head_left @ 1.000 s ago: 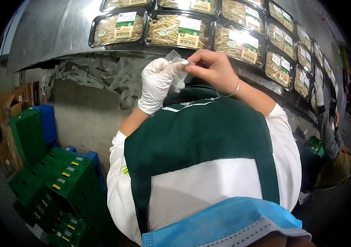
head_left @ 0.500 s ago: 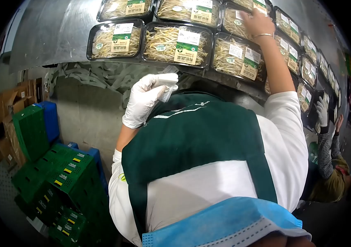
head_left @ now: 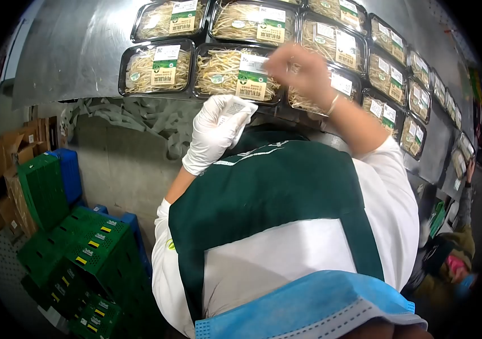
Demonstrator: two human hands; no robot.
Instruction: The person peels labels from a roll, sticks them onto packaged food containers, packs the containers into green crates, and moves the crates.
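Note:
My left hand, in a white glove, grips a small stack of labels just below the table's front edge. Bare and blurred by motion, my right hand hovers over the front row, between a tray of bean sprouts and the tray to its right. Its fingertips are smeared, so whether they hold anything is unclear. Clear-lidded black trays stand in rows, several bearing a green-and-tan label plus a white sticker. The leftmost front tray lies apart from both hands.
The metal table runs across the top. Pale strips hang under its edge. Green crates, a blue crate and cardboard boxes stand at left. A co-worker is at the far right.
My right hand left the labels, reached to the back trays, then came back over the front row. My left hand kept the labels. The co-worker's arm moved lower, and trays shifted at the far right.

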